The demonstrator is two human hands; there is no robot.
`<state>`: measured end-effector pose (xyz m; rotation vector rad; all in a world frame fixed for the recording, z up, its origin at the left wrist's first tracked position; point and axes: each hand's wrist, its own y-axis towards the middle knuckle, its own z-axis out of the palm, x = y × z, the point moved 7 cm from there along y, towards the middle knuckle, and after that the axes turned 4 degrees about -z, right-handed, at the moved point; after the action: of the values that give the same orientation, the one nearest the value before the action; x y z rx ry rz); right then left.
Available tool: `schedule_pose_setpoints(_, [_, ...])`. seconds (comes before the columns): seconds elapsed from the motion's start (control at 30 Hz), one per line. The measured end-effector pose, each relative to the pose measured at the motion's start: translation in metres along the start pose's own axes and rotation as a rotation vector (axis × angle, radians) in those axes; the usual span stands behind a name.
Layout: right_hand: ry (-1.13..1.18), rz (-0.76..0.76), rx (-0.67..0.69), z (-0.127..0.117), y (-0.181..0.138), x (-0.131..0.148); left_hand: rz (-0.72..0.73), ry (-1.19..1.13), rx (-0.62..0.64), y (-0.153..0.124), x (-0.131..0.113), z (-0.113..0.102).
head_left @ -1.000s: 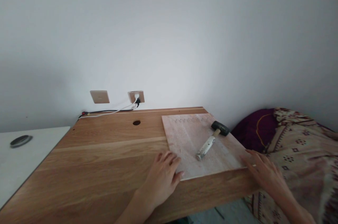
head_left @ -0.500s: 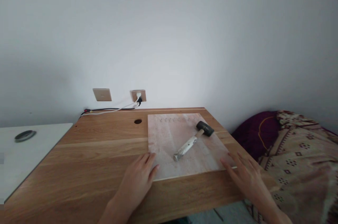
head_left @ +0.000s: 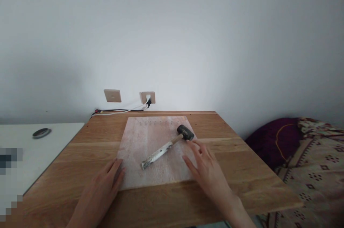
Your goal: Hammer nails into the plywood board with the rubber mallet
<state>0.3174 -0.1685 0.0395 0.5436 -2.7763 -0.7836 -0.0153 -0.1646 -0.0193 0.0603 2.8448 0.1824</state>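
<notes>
A pale pinkish, square flat board lies on the wooden table. Across it slants a mallet, its black head at the upper right and its worn white handle towards the lower left. Several small nail-like pieces stand in a row along the board's far edge. My left hand rests at the board's left edge, fingers extended and thumb apart. Over the right side of the board is my right hand, fingers spread, with the fingertips just below the mallet head. Neither hand grips the mallet.
The wooden table backs onto a white wall with a plugged-in socket and cables. A white surface on the left carries a dark round object. Patterned fabric and a purple cushion-like item lie on the right.
The board, with the mallet on it, has shifted left across the table and turned slightly. My left hand moved left with it; my right hand went from the right edge inward towards the mallet head.
</notes>
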Motion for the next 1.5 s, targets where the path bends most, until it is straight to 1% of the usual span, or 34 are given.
schedule_pose_setpoints(0.03, [0.082,-0.063,0.037,0.006,0.014,0.015,0.014,0.026,0.008,0.002,-0.004,-0.002])
schedule_pose_setpoints(0.07, [0.142,-0.115,0.109,0.015,0.026,0.030,0.027,0.059,0.018,0.005,-0.008,-0.005])
schedule_pose_setpoints(0.13, [0.199,-0.192,0.236,0.032,0.045,0.055,0.032,0.128,0.035,0.015,-0.018,-0.012])
schedule_pose_setpoints(0.2, [0.209,-0.188,0.335,0.047,0.056,0.069,-0.005,0.150,0.036,0.033,-0.026,-0.021])
schedule_pose_setpoints(0.23, [0.209,-0.163,0.368,0.054,0.059,0.071,-0.011,0.135,0.049,0.045,-0.031,-0.024])
schedule_pose_setpoints(0.33, [0.232,-0.062,0.411,0.064,0.057,0.066,0.061,0.091,0.052,0.090,-0.048,-0.035])
schedule_pose_setpoints(0.47, [0.299,-0.004,0.448,0.062,0.045,0.054,0.194,0.090,0.091,0.154,-0.063,-0.041])
schedule_pose_setpoints(0.57, [0.283,0.047,0.470,0.056,0.038,0.046,0.251,0.065,0.109,0.192,-0.066,-0.039])
schedule_pose_setpoints(0.67, [0.269,0.066,0.471,0.050,0.035,0.042,0.244,0.031,0.116,0.217,-0.063,-0.029])
schedule_pose_setpoints(0.73, [0.276,0.034,0.458,0.046,0.038,0.038,0.257,0.005,0.141,0.225,-0.062,-0.017])
schedule_pose_setpoints(0.83, [0.260,0.029,0.359,0.036,0.061,0.019,0.262,0.007,0.135,0.228,-0.058,-0.001])
schedule_pose_setpoints(0.93, [0.247,0.122,0.214,0.021,0.103,-0.015,0.274,-0.001,0.096,0.227,-0.052,0.007])
schedule_pose_setpoints(1.0, [0.216,0.198,0.120,0.011,0.135,-0.037,0.299,-0.046,0.098,0.226,-0.048,0.011])
schedule_pose_setpoints(1.1, [0.158,0.251,0.043,0.003,0.175,-0.059,0.298,-0.132,0.108,0.228,-0.041,0.013])
schedule_pose_setpoints(1.17, [0.134,0.279,0.049,0.007,0.190,-0.068,0.286,-0.175,0.116,0.231,-0.038,0.015])
schedule_pose_setpoints(1.23, [0.119,0.318,0.100,0.020,0.195,-0.075,0.286,-0.194,0.134,0.232,-0.038,0.016])
schedule_pose_setpoints(1.4, [0.131,0.373,0.372,0.074,0.185,-0.083,0.293,-0.194,0.179,0.233,-0.043,0.020])
schedule_pose_setpoints(1.5, [0.142,0.360,0.428,0.097,0.179,-0.088,0.309,-0.202,0.157,0.233,-0.045,0.018])
